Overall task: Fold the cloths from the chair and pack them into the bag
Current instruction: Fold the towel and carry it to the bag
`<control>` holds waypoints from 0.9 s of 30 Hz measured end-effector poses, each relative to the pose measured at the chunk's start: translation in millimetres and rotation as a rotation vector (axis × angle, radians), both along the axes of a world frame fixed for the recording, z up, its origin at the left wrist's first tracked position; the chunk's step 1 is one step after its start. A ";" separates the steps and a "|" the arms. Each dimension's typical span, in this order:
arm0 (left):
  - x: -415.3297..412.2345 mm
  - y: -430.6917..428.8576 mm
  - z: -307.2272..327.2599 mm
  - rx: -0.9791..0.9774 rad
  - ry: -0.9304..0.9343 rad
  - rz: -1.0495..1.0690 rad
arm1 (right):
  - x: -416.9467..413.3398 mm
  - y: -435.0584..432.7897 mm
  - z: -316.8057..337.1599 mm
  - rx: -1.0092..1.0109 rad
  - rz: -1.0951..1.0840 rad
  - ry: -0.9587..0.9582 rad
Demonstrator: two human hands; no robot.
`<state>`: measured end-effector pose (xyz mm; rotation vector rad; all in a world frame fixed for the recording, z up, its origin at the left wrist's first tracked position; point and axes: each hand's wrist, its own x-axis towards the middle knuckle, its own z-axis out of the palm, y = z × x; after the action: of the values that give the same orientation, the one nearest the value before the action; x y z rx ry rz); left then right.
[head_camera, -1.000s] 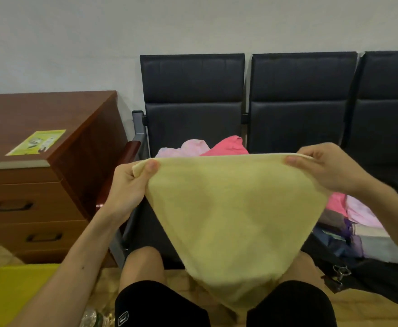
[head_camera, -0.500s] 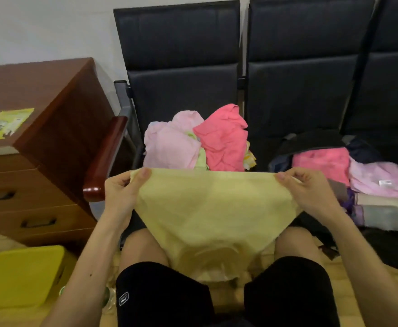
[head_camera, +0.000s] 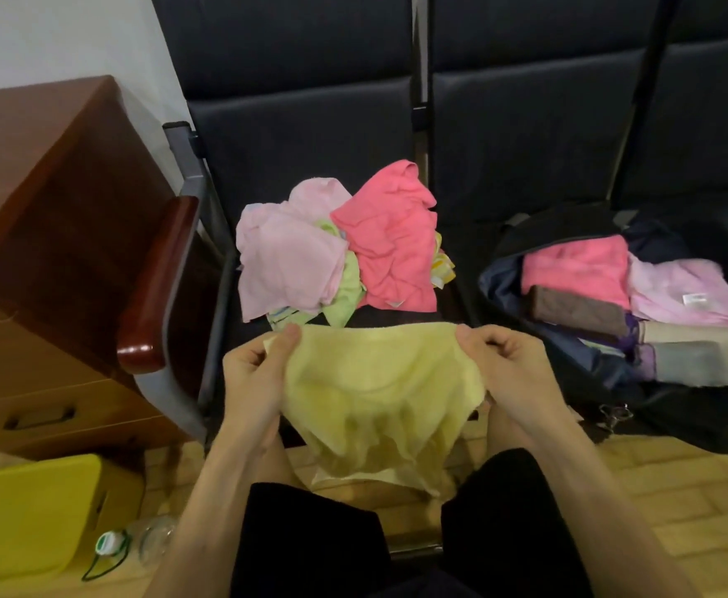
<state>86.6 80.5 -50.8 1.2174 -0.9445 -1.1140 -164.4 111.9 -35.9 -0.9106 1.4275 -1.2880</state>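
I hold a pale yellow cloth [head_camera: 375, 390] stretched between both hands above my knees. My left hand [head_camera: 254, 381] pinches its left top corner and my right hand [head_camera: 509, 373] pinches the right one, while the lower part sags in loose folds. Behind it, on the left black chair seat [head_camera: 396, 315], lies a heap of unfolded cloths: light pink [head_camera: 289, 261], bright pink [head_camera: 392, 248] and light green [head_camera: 347, 291]. On the seat to the right an open dark bag [head_camera: 509, 252] holds folded cloths in pink [head_camera: 578, 269], brown, lilac and grey.
A wooden drawer cabinet [head_camera: 52, 235] stands at the left, beside the chair's reddish armrest [head_camera: 159, 287]. On the tiled floor at lower left lie a yellow box [head_camera: 26, 515] and a clear bottle with a green cap [head_camera: 108, 543]. My knees in black shorts fill the bottom.
My hands have lowered the yellow cloth and come closer together, so it now hangs slack and bunched instead of taut. The view has tilted down, showing the heap and the bag.
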 end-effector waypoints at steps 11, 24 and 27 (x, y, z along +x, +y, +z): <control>-52.9 32.5 -5.9 -0.063 -0.102 -0.227 | 42.6 14.2 -3.6 0.082 0.181 -0.061; -44.3 34.9 -0.8 -0.118 -0.280 -0.432 | 58.7 8.0 2.9 0.117 0.111 -0.068; -43.5 34.9 -5.2 -0.120 -0.420 -0.394 | 57.3 6.6 7.7 0.256 0.158 -0.223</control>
<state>43.2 115.4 -56.0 1.2202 -1.6019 -1.1010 -107.0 118.5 -28.2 -0.6710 1.2831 -1.0266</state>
